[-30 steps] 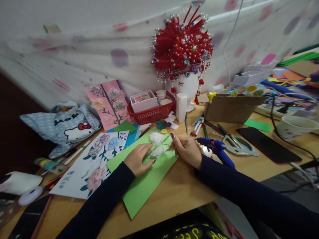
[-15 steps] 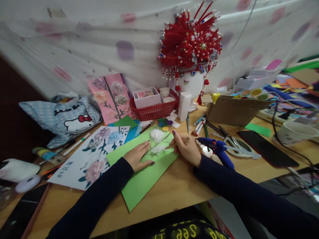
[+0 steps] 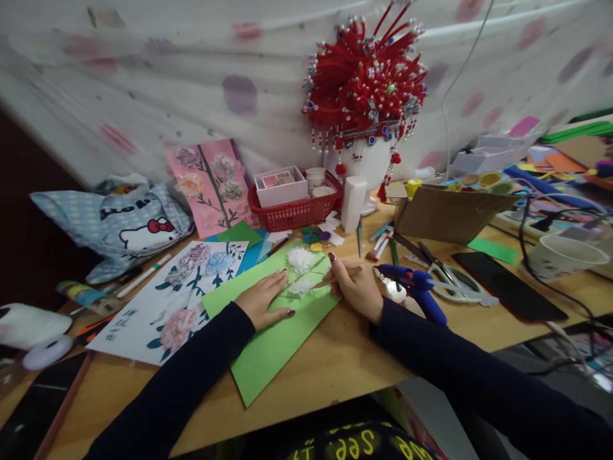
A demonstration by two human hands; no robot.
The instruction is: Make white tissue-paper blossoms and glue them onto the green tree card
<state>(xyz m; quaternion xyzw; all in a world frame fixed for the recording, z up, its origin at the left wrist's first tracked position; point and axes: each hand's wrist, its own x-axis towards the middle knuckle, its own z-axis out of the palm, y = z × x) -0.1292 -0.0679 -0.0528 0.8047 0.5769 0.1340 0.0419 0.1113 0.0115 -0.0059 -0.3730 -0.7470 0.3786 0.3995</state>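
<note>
A light green sheet (image 3: 272,358) lies at an angle on the wooden table. Its upper part carries a fluffy white flower (image 3: 299,259) and, just below, a flatter white flower (image 3: 301,287), with grey stem-like lines beside them. My left hand (image 3: 263,298) rests flat on the sheet, fingers spread, left of the flowers. In my right hand (image 3: 357,286) is a thin brown wooden stick (image 3: 353,271), whose tip points at the lower white flower. A blue glue gun (image 3: 416,284) lies just right of my right hand.
Scissors (image 3: 453,275) and a black phone (image 3: 507,286) lie to the right. Flower pictures (image 3: 138,319), a checked bag (image 3: 119,223) and a roll (image 3: 46,352) are on the left. Behind stand a red basket (image 3: 297,217), a beaded red headdress (image 3: 368,83) and a cardboard piece (image 3: 450,214).
The view has shifted very slightly. Both hands hold nearly the same places, and the stick's tip lies a little nearer the lower white flower.
</note>
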